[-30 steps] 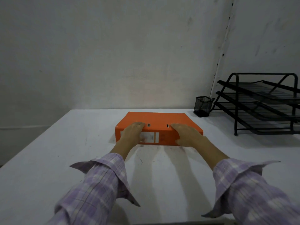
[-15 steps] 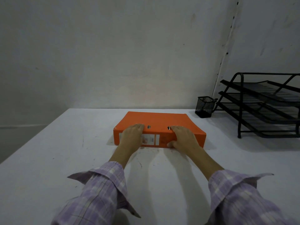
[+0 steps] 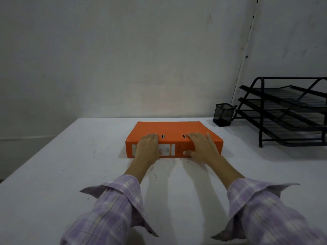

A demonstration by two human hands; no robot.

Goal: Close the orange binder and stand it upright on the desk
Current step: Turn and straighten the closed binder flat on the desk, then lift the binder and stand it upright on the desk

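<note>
Both hands, left (image 3: pixel 148 145) & right (image 3: pixel 203 147), fingers clamped on closed orange cardboard binder (image 3: pixel 174 131), flat on white bench (image 3: pixel 70 174); recommend pivoting on spine w/ even grip

White desk (image 3: pixel 70 174), orange binder (image 3: pixel 169 129) flat, mesh cup (image 3: pixel 223 114), tray rack (image 3: pixel 290 112)

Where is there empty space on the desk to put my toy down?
The whole left side of the desk, from its left edge to the orange binder, is bare. The near strip is taken by both sleeves. Far right is crowded: the mesh pen cup and black tray rack. The left hand and right hand rest on the binder.
</note>
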